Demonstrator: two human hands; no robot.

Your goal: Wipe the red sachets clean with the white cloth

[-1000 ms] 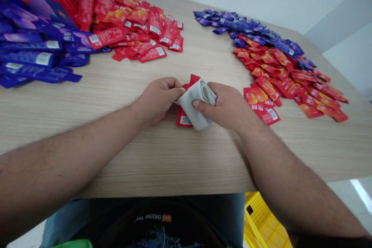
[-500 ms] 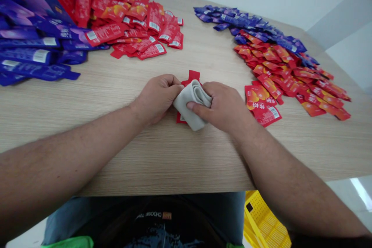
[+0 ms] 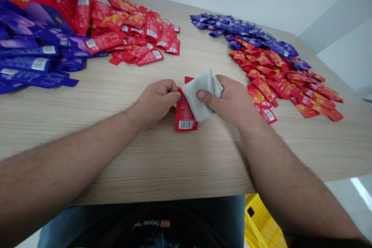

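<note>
My left grip [image 3: 157,100] pinches a red pouch [image 3: 185,114] by its left edge; my right grip [image 3: 234,100] clasps a folded pale cloth [image 3: 199,95] over the pouch's upper right. The pouch is before me over the surface [image 3: 174,166]; a heap of red and purple packets [image 3: 270,64] lies to the right.

Left forearm [image 3: 75,155] and right forearm [image 3: 281,174] converge forward. Left hand [image 3: 156,102]: thumb and bent index finger pinched. Right hand [image 3: 235,102]: fingers mostly hidden, thumb extended leftward.
</note>
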